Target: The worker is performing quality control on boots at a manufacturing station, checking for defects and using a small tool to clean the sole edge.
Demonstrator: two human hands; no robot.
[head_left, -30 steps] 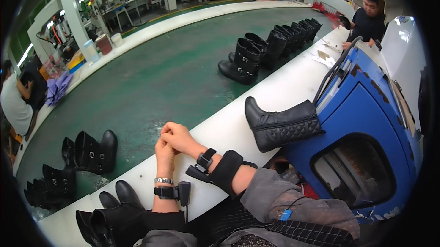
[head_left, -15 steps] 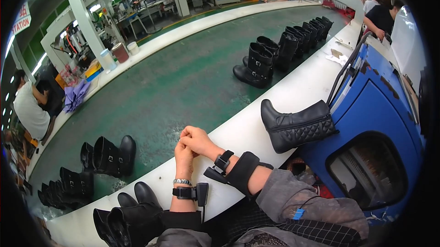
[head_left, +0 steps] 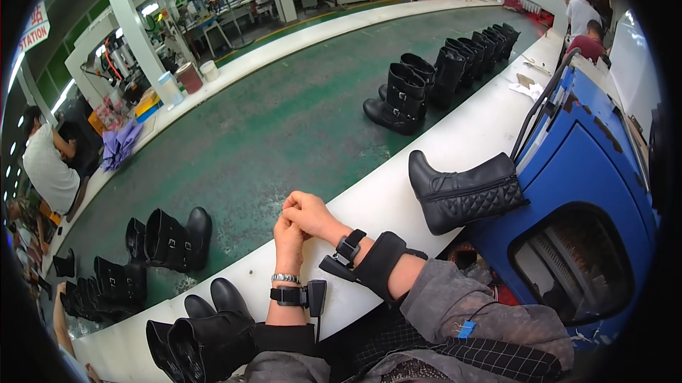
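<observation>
My left hand (head_left: 288,235) and my right hand (head_left: 310,214) meet over the near edge of the green belt, fingers closed against each other. Whatever their fingertips may hold is hidden. To their right, a black boot (head_left: 465,191) with a side zip and quilted panel lies on its side on the white ledge. Left of my forearms, a pair of black boots (head_left: 213,340) lies on the ledge. Buckled black boots (head_left: 174,241) stand on the belt at the left, and another row of black boots (head_left: 405,99) stretches away at the far right.
The green belt (head_left: 284,120) curves past, bordered by a white ledge (head_left: 355,205). A blue machine (head_left: 568,155) with a dark window stands close on my right. Another person's forearm (head_left: 60,319) reaches in at the left edge. Purple cloth (head_left: 121,145) and tubs (head_left: 188,77) sit across the belt.
My hands stay together, almost unmoved. Another person's forearm has appeared at the lower left, and a small black boot now shows apart beyond that row. People behind the blue machine have shifted.
</observation>
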